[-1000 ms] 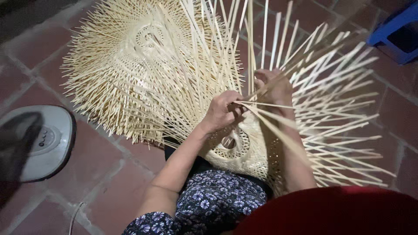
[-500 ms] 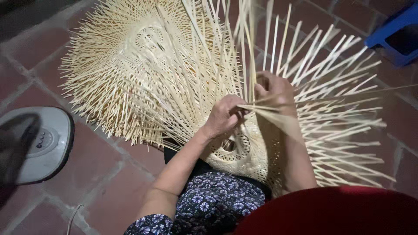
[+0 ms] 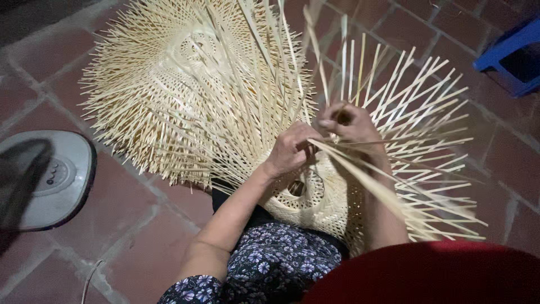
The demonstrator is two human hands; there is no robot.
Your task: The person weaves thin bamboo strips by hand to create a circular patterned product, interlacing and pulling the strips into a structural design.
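- The left hand (image 3: 291, 149) is curled shut, fingers pinching a few thin bamboo strips (image 3: 360, 174) at the middle of the scene.
- The right hand (image 3: 350, 121) sits just beside it, a touch farther away, also closed on strips, thumb pressing down; the two hands are almost touching.
- Both work on a half-woven bamboo basket (image 3: 315, 197) resting on the person's lap, its tight pale weave near us, with an oval gap in the weave below the left hand.
- Loose strip ends fan out to the right and far side like spokes, some standing up past the right hand.
- To the left, farther off, lies a second woven piece (image 3: 169, 95), rounded and bristling with free ends, resting on the brick floor (image 3: 129, 214).
- A grey fan base (image 3: 53, 180) sits at the near left on the bricks.
- A blue stool (image 3: 509, 56) shows at the far right corner.
- Near us, a floral sleeve (image 3: 253, 270) and something red (image 3: 427, 276) fill the bottom edge.
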